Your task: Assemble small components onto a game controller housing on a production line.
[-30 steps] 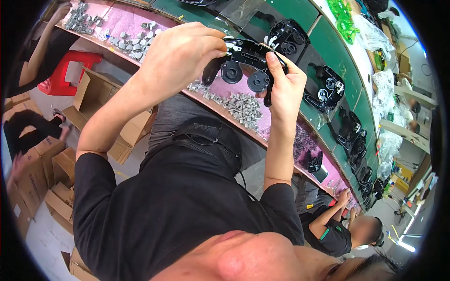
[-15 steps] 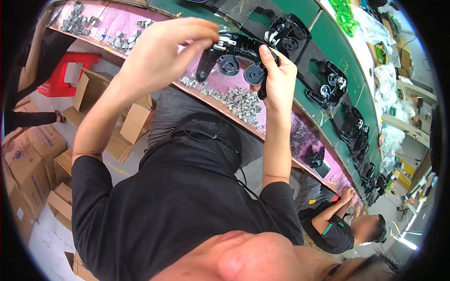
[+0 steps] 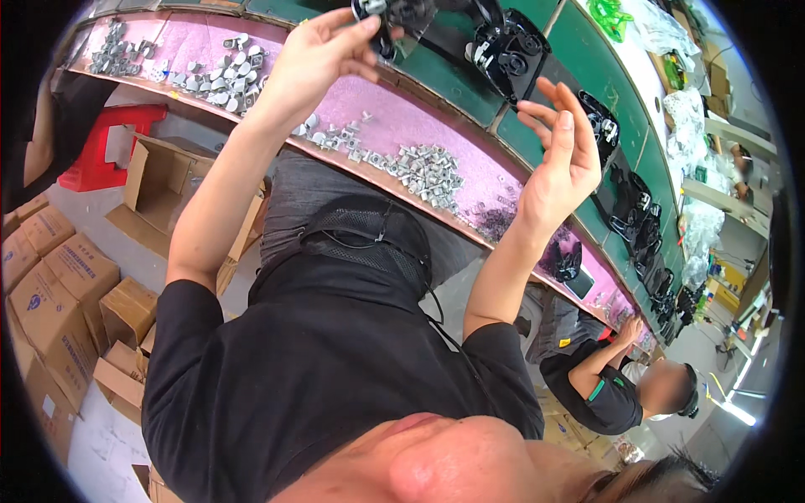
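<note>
- Left hand [image 3: 327,52], eleven o'clock from the view's centre: fingers bent, thumb and forefinger at the near side of a black controller shell; whether they pinch it or merely touch cannot be told.
- Black controller shell [image 3: 411,12], twelve o'clock: cut off by the upper rim. Judged light, stiff and smooth, thus somewhat slippery; its inner fittings may be fragile, so the outer grip lobes appear the safest hold.
- Right hand [image 3: 560,180], two o'clock: fingers spread, loosely bent, holding nothing; a second black shell [image 3: 511,54] lies nearby, at one o'clock.
- Green table [image 3: 470,102], twelve to one o'clock: bordered by a pink strip [image 3: 415,124], on which a pile of small grey pieces [image 3: 429,172] lies.
- Rounded grey caps [image 3: 231,84], between ten and eleven o'clock: scattered on the same strip.
- Co-worker [image 3: 608,390], four o'clock: seated along the table.
</note>
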{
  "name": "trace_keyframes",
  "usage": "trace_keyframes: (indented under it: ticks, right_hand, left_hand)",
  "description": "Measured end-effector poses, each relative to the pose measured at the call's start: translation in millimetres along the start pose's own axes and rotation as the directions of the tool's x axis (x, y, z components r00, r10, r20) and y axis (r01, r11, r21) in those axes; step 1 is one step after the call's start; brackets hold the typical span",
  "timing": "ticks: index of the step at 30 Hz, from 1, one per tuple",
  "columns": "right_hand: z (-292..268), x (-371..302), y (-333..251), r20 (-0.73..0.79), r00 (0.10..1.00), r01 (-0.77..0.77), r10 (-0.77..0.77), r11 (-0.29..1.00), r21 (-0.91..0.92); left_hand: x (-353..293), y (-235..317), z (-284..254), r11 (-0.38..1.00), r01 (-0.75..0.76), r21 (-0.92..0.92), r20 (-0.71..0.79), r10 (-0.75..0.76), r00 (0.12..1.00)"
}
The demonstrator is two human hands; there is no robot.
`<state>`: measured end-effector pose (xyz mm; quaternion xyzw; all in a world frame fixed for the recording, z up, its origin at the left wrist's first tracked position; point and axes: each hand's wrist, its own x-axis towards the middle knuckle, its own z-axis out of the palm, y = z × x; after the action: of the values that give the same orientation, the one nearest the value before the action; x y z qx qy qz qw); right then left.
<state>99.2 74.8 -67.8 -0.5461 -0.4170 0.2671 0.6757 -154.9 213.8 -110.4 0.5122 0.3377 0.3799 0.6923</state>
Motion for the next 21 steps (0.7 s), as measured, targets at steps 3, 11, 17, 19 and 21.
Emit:
trace_keyframes:
  ticks: [3, 11, 17, 19, 21]
  right_hand:
    - [-3.9, -17.0, 4.5, 0.071, 0.995, -0.064, 0.065, 0.998, -0.021]
    - [-36.1, -50.8, 36.3, 0.144, 0.92, -0.337, 0.364, 0.924, -0.18]
    - [-24.6, -66.9, 63.0, 0.235, 0.913, -0.135, 0.333, 0.791, -0.596]
    - [-5.6, -67.1, 56.9, 0.332, 0.902, -0.016, 0.277, 0.789, -0.614]
    - [4.3, -70.3, 63.6, 0.434, 0.872, 0.107, 0.227, 0.776, -0.622]
  left_hand:
    - [18.2, -5.5, 16.0, 0.976, 0.083, -0.203, -0.15, -0.115, 0.982]
    - [-40.1, -22.0, 4.9, 0.775, 0.071, 0.627, -0.031, -0.066, 0.997]
    - [-44.8, -65.9, 8.2, 0.142, -0.262, 0.954, 0.248, 0.111, 0.962]
    - [-40.9, -74.8, 9.3, 0.099, -0.244, 0.965, 0.239, 0.061, 0.969]
    - [-36.9, -79.1, 9.4, 0.058, -0.235, 0.97, 0.235, 0.012, 0.972]
